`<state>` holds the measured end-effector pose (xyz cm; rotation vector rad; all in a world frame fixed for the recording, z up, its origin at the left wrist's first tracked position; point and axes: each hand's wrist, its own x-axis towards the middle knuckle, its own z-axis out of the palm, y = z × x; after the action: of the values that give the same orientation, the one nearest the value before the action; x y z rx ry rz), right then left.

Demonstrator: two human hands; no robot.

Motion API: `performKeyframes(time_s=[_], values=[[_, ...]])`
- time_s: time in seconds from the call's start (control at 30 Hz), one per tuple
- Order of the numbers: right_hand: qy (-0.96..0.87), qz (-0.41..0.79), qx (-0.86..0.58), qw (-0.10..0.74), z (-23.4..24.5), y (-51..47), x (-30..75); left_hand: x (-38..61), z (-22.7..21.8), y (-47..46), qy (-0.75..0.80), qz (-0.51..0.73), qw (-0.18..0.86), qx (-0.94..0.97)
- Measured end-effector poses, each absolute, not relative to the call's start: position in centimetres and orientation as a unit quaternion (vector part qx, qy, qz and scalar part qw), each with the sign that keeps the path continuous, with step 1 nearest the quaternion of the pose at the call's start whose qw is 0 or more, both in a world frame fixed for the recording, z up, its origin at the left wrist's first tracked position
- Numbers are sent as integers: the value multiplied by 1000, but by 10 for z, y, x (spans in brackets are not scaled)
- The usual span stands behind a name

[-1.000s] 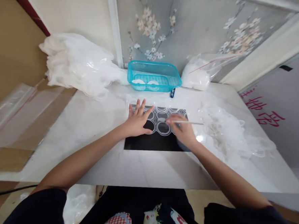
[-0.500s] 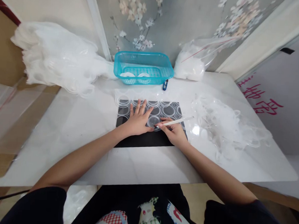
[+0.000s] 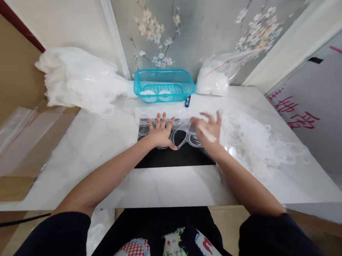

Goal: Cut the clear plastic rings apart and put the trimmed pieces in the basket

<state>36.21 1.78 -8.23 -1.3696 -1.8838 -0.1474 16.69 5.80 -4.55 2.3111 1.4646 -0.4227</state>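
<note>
My left hand (image 3: 160, 137) lies flat with fingers spread on a clear sheet with white ring outlines (image 3: 194, 139), over a black mat (image 3: 175, 159). Beside its thumb, one ring outline looks pulled out of round. Raised over the mat's right part, my right hand (image 3: 209, 136) is blurred by motion. A white pen-like tool (image 3: 207, 132) shows across its palm, while some of its fingers stick out. Whether it also grips the sheet I cannot tell.
A blue basket (image 3: 164, 98) holding white round pieces stands at the back, a small blue object (image 3: 187, 101) before it. White plastic bundles (image 3: 78, 81) lie left, ring-cut scraps (image 3: 254, 139) right, and a zip bag (image 3: 212, 82) back right.
My right hand has lifted from the sheet and turned, the tool now across the palm. A ring near my left thumb has lost its round shape. My left hand stays pressed down.
</note>
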Motion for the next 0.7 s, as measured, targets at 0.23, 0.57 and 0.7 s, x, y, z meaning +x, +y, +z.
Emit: performKeyframes(time_s=[0.23,0.57,0.7], values=[[-731,73,-563,378,-86,-3,387,174,-42,44,462,-65,178,866],[-665,284,-560,404,-103,-28,397,218,-58,52,440,-74,203,871],[-663,277,-563,408,-105,-28,398,221,-62,55,445,-62,198,871]])
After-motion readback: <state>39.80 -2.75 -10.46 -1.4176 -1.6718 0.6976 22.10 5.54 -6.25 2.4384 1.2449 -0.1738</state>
